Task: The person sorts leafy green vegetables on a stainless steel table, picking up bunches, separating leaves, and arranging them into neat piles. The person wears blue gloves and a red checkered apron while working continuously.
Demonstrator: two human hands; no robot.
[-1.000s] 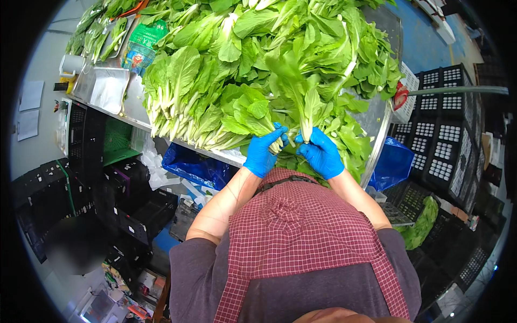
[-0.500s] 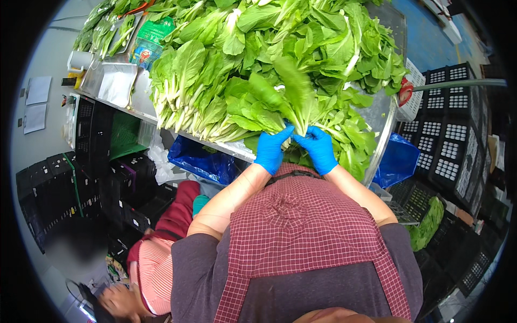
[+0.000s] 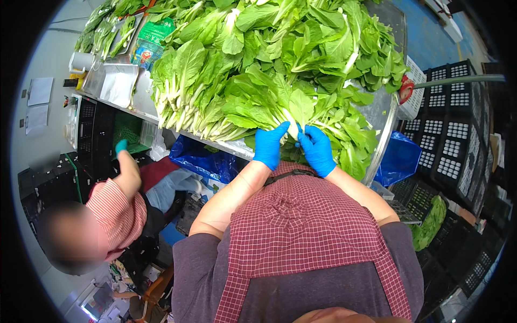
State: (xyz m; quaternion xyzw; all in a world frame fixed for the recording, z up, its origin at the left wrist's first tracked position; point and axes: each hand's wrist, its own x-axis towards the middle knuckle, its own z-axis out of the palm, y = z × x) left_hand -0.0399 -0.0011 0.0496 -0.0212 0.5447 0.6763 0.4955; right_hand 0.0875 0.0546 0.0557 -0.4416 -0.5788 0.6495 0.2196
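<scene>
Two people in view. At far left, a co-worker [image 3: 116, 215] in a red-striped shirt crouches below counter level, one arm raised, wearing a teal glove [image 3: 121, 146]; face not described. Behind them, stacked black plastic crates [image 3: 94, 140] with gridded walls, and two paper sheets [image 3: 39, 102] on the pale wall.

One steel counter [image 3: 137, 99], shiny and flat, its front edge running from upper left down toward the right. On its left end: a clear plastic bag [image 3: 116, 83] and one green printed packet [image 3: 148, 43].

One large heap of leafy greens [image 3: 269, 59] covers most of the counter: broad, bright green, crinkled leaves on pale, smooth stalks, stalk ends pointing toward the front edge. Too many heads to count.

One bunch of greens [image 3: 293, 110] sits at the near edge of the heap, stalks gathered at the base, leaves fanning upward.

Left hand [image 3: 269, 145], in a blue rubber glove, fingers closed around the left side of the bunch's stalk base. Right hand [image 3: 316, 151], same blue glove, closed on the right side of the same base; the two hands nearly touch.

Below the counter, blue plastic bags [image 3: 401, 159]. At right, more black gridded crates [image 3: 458, 140], one holding greens.
</scene>
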